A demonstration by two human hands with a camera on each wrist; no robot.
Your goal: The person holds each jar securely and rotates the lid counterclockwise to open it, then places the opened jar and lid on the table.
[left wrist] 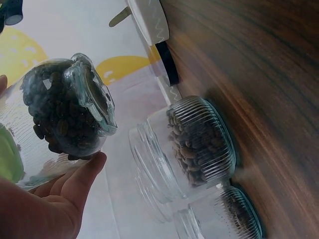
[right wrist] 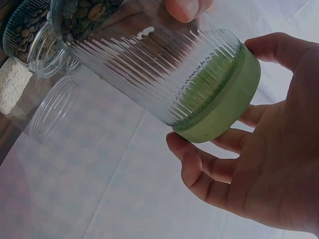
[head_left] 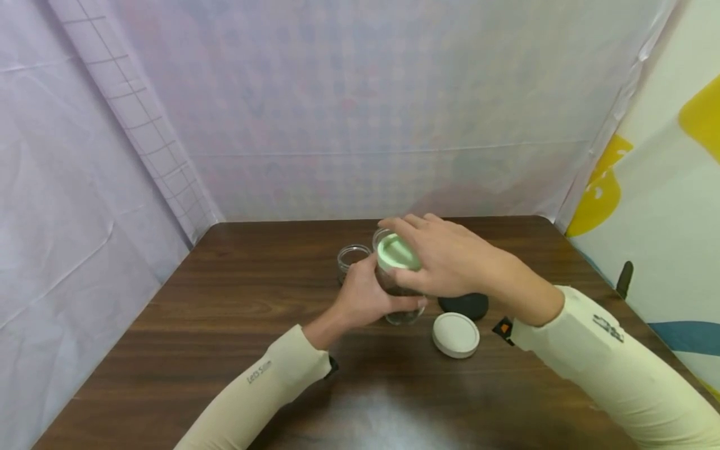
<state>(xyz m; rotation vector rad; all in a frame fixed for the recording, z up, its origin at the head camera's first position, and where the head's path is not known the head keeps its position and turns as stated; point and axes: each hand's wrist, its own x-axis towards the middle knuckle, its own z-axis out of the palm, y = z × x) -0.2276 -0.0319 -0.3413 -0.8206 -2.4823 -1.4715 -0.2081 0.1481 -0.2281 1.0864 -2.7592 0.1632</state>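
Observation:
A ribbed clear glass jar (left wrist: 65,107) is held up, tilted, over the table, with dark coffee beans gathered at its base. My left hand (head_left: 367,292) grips the side of this jar, its thumb toward me. On top of it sits a green lid (right wrist: 219,107). My right hand (head_left: 452,257) reaches over the jar and holds the lid's rim between thumb and fingers, as the right wrist view shows. In the head view the lid (head_left: 396,251) is partly covered by that hand. Whether the lid is fully seated cannot be told.
Behind the left hand stands an open glass jar (head_left: 353,255). In the left wrist view, a ribbed jar of brown beans (left wrist: 192,144) and a jar with darker contents (left wrist: 234,214) stand side by side. A white lid (head_left: 455,335) and a black lid (head_left: 465,306) lie on the table.

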